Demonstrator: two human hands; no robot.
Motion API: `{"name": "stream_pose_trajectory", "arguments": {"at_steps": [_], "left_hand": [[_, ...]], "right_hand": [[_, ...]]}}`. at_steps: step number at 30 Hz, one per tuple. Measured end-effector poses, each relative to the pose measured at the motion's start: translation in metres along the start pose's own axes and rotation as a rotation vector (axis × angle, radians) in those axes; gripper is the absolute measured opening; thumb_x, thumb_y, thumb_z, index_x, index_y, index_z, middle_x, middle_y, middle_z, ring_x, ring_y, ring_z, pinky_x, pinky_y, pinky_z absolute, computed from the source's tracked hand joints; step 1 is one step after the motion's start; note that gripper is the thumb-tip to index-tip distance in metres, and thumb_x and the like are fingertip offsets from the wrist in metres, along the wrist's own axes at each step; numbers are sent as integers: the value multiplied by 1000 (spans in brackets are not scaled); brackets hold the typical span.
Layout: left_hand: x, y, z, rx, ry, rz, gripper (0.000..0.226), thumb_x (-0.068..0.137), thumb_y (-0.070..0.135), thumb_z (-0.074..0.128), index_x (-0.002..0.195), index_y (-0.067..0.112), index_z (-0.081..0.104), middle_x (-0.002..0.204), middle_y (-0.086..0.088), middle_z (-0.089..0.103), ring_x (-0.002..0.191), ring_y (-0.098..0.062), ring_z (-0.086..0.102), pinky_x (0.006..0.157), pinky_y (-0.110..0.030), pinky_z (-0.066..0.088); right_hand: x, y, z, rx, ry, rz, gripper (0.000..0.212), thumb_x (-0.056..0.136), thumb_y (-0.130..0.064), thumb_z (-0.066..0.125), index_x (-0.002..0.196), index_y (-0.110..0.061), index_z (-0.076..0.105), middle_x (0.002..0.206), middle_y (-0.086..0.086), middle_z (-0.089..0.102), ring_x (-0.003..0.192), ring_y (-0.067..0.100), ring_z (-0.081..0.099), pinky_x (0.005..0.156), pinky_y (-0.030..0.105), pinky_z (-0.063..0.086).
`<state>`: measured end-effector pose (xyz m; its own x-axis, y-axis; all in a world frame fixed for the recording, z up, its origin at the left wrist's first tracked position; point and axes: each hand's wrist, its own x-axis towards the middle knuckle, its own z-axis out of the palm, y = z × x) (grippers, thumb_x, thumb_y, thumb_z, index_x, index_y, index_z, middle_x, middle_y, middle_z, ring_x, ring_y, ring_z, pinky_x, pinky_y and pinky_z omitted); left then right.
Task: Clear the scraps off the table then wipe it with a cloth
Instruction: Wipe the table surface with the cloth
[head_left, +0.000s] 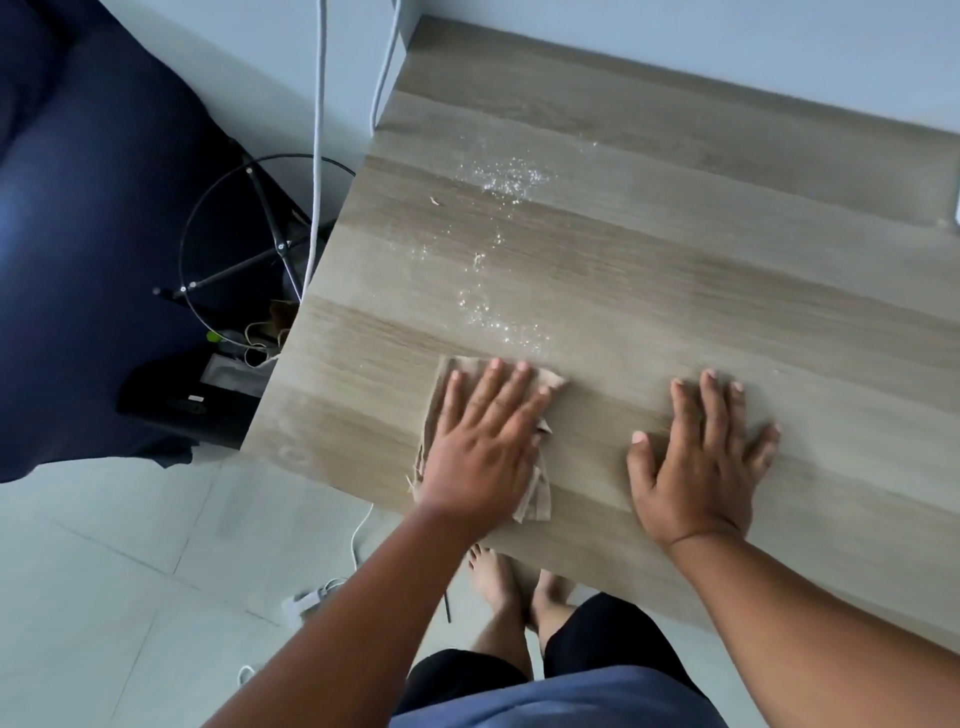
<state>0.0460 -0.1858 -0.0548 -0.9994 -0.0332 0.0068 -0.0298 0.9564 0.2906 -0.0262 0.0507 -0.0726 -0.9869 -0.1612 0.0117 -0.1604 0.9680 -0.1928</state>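
On the wooden counter (675, 270), a flat left hand (480, 441) presses the cloth (537, 491); the right hand (698, 467) rests open. Firm overlapping strokes should best lift the white specks (506, 179) at upper centre.

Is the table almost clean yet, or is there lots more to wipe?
Partly. No big scraps show on the table, so clearing looks mostly done. Wiping is in hand: the left hand presses the cloth flat near the front edge, while the right hand rests flat on the wood. Left to do: the droplets farther back and one small scrap.
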Motion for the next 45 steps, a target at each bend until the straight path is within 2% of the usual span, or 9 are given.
{"name": "stream_pose_trajectory", "arguments": {"at_steps": [5,12,16,21,28,33,37,41,45], "left_hand": [[-53,-26,-8,13,1,-25,51,108,37,43,158,28,43,170,3,28,160,-23,19,124,-64,19],[-65,-138,-50,-41,40,-448,55,104,38,38,158,28,40,169,1,30,160,-20,16,126,-60,15],[-21,-140,-51,3,53,-659,57,103,37,33,161,34,30,172,-1,23,161,-23,10,129,-53,7],[16,-81,-35,-15,15,-494,63,102,40,33,164,34,22,174,2,15,162,-20,2,130,-53,2],[-54,-62,-28,-23,-5,-262,59,106,44,41,162,30,32,173,2,20,161,-17,7,129,-54,11],[-49,-121,-49,-69,28,-419,59,102,41,41,158,22,41,171,1,25,161,-19,10,129,-54,10],[12,-137,-55,-43,12,-520,63,102,44,32,163,31,27,173,3,18,161,-19,5,128,-47,3],[60,-114,-46,-1,-26,-376,61,106,45,29,165,42,12,174,7,11,161,-17,0,130,-48,-1],[49,-94,-42,-44,-41,-155,58,106,38,36,163,33,28,171,6,22,161,-16,9,130,-48,5]], "right_hand": [[0,2,1,-3,1,3,75,88,-53,44,154,-18,39,171,6,18,160,30,8,121,72,6],[-1,5,2,-6,3,6,75,89,-54,43,155,-19,37,171,5,17,160,30,7,122,71,5],[-1,3,-1,-2,-15,1,75,89,-54,43,155,-19,37,171,6,17,160,30,7,122,71,3],[-1,0,-4,8,-14,23,75,88,-53,43,154,-18,40,170,6,19,160,30,9,121,72,5],[0,-2,-7,15,-18,27,75,87,-51,44,153,-17,42,170,8,21,160,31,9,121,72,6],[0,-2,-6,13,-17,22,75,88,-52,42,154,-17,42,170,8,21,160,31,9,121,73,7],[-1,-2,-5,10,-20,25,76,87,-53,42,154,-18,42,170,8,22,160,30,9,121,72,6],[0,-3,-5,12,-12,21,76,87,-53,42,154,-17,42,170,8,23,160,30,10,121,72,7],[0,-3,-4,4,-8,15,75,88,-53,42,154,-18,41,170,8,22,160,30,10,121,72,7]]}}
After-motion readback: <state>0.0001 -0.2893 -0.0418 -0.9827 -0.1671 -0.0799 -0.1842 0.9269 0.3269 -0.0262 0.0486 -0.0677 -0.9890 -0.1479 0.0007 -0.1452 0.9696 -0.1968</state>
